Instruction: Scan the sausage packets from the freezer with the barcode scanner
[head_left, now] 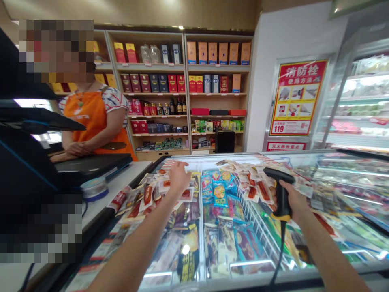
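Observation:
My right hand (293,201) is wrapped round the handle of a black barcode scanner (281,198) with yellow trim. Its cable hangs down over the glass-topped freezer. My left hand (178,177) reaches forward over the left half of the freezer, fingers apart and nothing visible in them. Just below that hand lies a spread of snack packets (148,194) in clear wrappers with reddish contents. A second heap of similar packets (263,190) lies to the left of the scanner. Under the glass are ice cream packs (220,194), some in bright blue wrapping.
At the left, a counter (130,170) carries a roll of tape (95,188) and a dark monitor (27,162). A person in an orange apron (86,117) stands behind it. Shelves of boxed bottles (164,83) line the back wall. A glass-fronted cooler (361,97) stands right.

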Demonstrator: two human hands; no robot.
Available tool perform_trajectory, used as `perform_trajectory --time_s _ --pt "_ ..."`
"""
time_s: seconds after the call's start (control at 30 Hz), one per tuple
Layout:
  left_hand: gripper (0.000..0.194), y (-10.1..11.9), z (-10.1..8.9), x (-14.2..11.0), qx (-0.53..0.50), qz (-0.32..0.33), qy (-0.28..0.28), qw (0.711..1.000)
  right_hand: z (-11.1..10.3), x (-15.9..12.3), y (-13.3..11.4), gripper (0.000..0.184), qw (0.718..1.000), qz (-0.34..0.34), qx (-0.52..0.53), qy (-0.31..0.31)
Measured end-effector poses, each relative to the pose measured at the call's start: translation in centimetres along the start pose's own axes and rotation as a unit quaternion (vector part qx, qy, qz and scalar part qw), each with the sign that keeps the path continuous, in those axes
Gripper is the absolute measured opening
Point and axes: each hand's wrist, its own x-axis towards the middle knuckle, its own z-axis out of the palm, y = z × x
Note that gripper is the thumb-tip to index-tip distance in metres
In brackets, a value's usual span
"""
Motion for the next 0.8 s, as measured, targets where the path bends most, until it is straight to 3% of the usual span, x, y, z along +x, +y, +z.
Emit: perform_trajectory --time_s 0.23,0.3,0.4,0.47,0.57,0.67,0.8 --pt "0.04 11.4 10.3 -4.7 -0.057 0.033 -0.205 0.977 -0.8 -0.2 0.5 0.019 1.0 0.011 0.008 0.028" --pt "0.043 13.5 12.6 -5.7 -0.061 0.025 -0.24 0.969 -0.6 -0.1 0.8 0.019 1.0 0.017 0.004 0.025" --pt "0.038 15.3 14.9 -6.1 -0.057 0.014 -0.248 0.967 -0.6 0.2 1.2 0.021 1.0 0.014 -0.008 0.025" --pt "0.033 15.4 15.5 -5.8 -0.059 0.016 -0.248 0.967 -0.6 0.3 1.3 0.022 0.999 0.018 -0.009 0.026" --pt "0.025 13.8 15.1 -4.9 -0.078 0.026 -0.253 0.964 -0.4 0.1 1.3 0.022 1.0 0.021 -0.002 0.017" --pt "0.018 10.6 13.1 -4.0 -0.105 0.027 -0.249 0.962 0.2 -0.5 1.5 0.023 0.999 0.039 0.005 -0.014" --pt "0.021 5.8 9.0 -3.5 -0.155 0.004 -0.217 0.964 2.0 -1.7 2.3 0.024 0.995 0.068 -0.007 -0.077"
